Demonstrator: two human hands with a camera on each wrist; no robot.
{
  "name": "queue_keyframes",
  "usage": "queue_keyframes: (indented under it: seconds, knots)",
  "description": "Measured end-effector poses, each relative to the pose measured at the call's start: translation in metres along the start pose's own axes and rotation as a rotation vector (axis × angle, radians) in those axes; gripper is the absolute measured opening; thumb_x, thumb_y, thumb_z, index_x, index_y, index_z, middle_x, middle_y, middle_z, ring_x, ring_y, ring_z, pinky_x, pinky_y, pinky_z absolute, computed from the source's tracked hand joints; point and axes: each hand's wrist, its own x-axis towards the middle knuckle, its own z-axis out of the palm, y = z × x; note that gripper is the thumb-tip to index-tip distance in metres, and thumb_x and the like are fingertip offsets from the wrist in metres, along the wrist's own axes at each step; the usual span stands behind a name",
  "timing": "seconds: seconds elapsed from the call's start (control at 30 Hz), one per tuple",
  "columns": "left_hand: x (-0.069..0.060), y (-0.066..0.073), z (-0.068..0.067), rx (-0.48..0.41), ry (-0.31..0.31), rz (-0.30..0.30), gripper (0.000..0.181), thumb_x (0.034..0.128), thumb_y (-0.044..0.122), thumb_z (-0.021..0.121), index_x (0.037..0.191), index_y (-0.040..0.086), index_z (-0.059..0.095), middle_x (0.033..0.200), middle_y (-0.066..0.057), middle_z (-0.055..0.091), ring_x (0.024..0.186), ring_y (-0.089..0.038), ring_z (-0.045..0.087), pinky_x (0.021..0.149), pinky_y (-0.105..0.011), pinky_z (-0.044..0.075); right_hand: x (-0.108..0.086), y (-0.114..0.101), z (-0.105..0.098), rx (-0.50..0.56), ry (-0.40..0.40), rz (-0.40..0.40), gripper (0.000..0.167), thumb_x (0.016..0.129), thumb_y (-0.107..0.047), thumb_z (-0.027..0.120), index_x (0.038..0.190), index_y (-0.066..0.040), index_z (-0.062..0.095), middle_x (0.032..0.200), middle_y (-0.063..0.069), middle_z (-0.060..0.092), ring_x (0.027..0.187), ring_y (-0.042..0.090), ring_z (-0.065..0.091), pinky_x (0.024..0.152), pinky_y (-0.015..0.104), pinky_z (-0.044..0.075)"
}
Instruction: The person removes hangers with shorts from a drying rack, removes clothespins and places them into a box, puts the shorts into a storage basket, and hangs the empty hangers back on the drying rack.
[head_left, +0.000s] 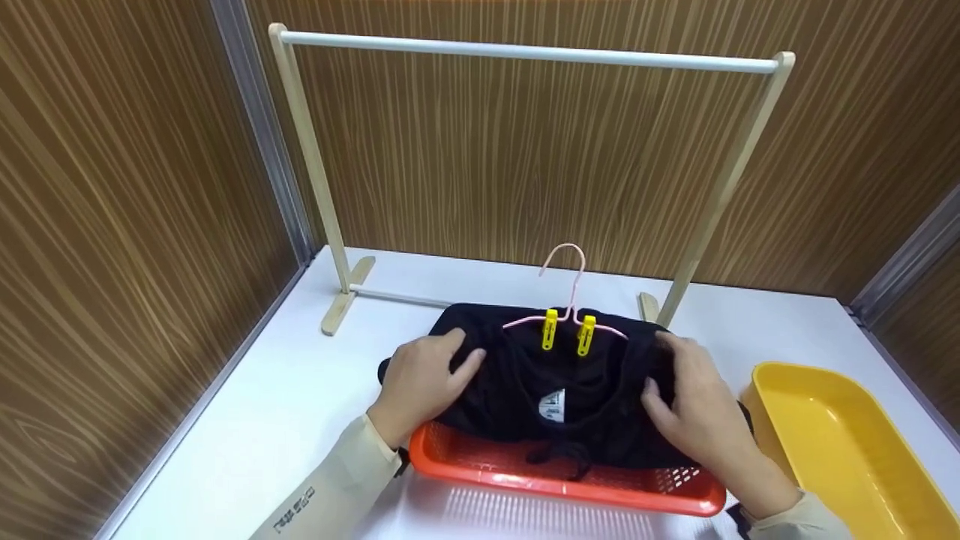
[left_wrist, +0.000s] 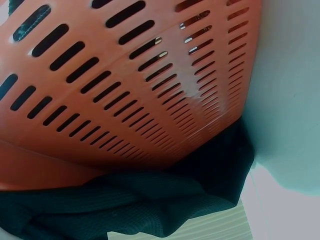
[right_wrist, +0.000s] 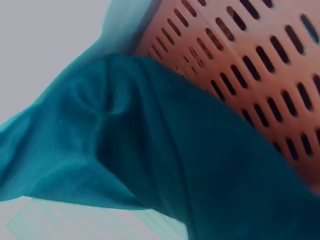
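A black garment (head_left: 487, 397) with a white inner label (head_left: 553, 405) and a dark drawstring is spread across the top of a red plastic basket (head_left: 555, 484). My left hand (head_left: 420, 379) grips its left side, thumb on top. On the other side, my right hand (head_left: 697, 405) holds the cloth, its thumb apart from the forefinger. Between the hands, a pink hanger (head_left: 575, 292) lies at the garment's back edge, hook up. Two yellow clips (head_left: 550, 330) sit on its bar. Both wrist views show dark cloth (left_wrist: 145, 200) beside the slotted basket wall; neither shows fingers.
Behind the basket stands a wooden rack with a white top rail (head_left: 525, 51). A yellow tub (head_left: 847, 450) is at the right on the white table (head_left: 300, 405). Wood-grain panels (head_left: 525, 165) close off the back and sides.
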Motion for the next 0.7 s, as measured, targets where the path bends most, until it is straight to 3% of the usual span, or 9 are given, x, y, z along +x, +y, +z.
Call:
queue_keyframes:
  seconds: [0.07, 0.17, 0.3, 0.47, 0.57, 0.7]
  knots:
    - [0.000, -0.001, 0.000, -0.001, 0.008, 0.001, 0.036, 0.0987, 0.039, 0.066, 0.077, 0.015, 0.049, 0.057, 0.007, 0.033, 0.050, -0.019, 0.052, 0.049, -0.034, 0.036, 0.003, -0.003, -0.007, 0.026, 0.003, -0.035, 0.059, 0.083, -0.003, 0.071, 0.138, 0.005, 0.051, 0.127, 0.023, 0.058, 0.116, 0.036, 0.057, 0.110, 0.029, 0.036]
    - [0.001, -0.001, 0.000, -0.003, 0.016, 0.009, 0.036, 0.0987, 0.039, 0.066, 0.077, 0.015, 0.049, 0.057, 0.007, 0.035, 0.050, -0.020, 0.054, 0.049, -0.035, 0.037, 0.010, -0.013, -0.019, 0.020, 0.011, -0.100, 0.054, 0.082, -0.005, 0.071, 0.134, 0.002, 0.058, 0.129, 0.020, 0.059, 0.116, 0.035, 0.057, 0.109, 0.018, 0.029]
    - [0.001, -0.003, -0.001, -0.010, 0.010, 0.006, 0.035, 0.0989, 0.039, 0.066, 0.078, 0.015, 0.050, 0.057, 0.006, 0.037, 0.052, -0.021, 0.056, 0.050, -0.035, 0.038, 0.024, -0.029, -0.025, -0.018, -0.004, -0.250, 0.049, 0.083, -0.010, 0.068, 0.131, -0.002, 0.062, 0.132, 0.017, 0.060, 0.118, 0.034, 0.059, 0.112, 0.023, 0.032]
    - [-0.001, -0.004, -0.001, -0.014, 0.006, -0.007, 0.036, 0.0987, 0.038, 0.066, 0.077, 0.015, 0.050, 0.057, 0.006, 0.036, 0.051, -0.021, 0.055, 0.050, -0.035, 0.038, 0.044, -0.042, -0.016, -0.051, -0.087, -0.486, 0.048, 0.087, -0.010, 0.062, 0.133, 0.002, 0.061, 0.141, 0.017, 0.058, 0.127, 0.035, 0.057, 0.115, 0.032, 0.031]
    - [0.000, -0.003, -0.001, -0.020, 0.002, -0.009, 0.035, 0.0989, 0.039, 0.066, 0.078, 0.015, 0.049, 0.058, 0.006, 0.036, 0.052, -0.021, 0.055, 0.050, -0.035, 0.038, 0.052, -0.044, -0.011, -0.093, -0.130, -0.536, 0.046, 0.088, -0.008, 0.061, 0.132, 0.003, 0.061, 0.143, 0.017, 0.057, 0.131, 0.035, 0.055, 0.111, 0.042, 0.035]
    - [0.001, -0.002, -0.002, -0.018, 0.001, 0.002, 0.036, 0.0994, 0.040, 0.065, 0.078, 0.016, 0.049, 0.058, 0.006, 0.035, 0.052, -0.020, 0.053, 0.050, -0.034, 0.037, 0.056, -0.043, -0.008, -0.134, -0.162, -0.526, 0.046, 0.087, -0.010, 0.062, 0.132, 0.004, 0.062, 0.143, 0.018, 0.058, 0.133, 0.035, 0.054, 0.108, 0.047, 0.040]
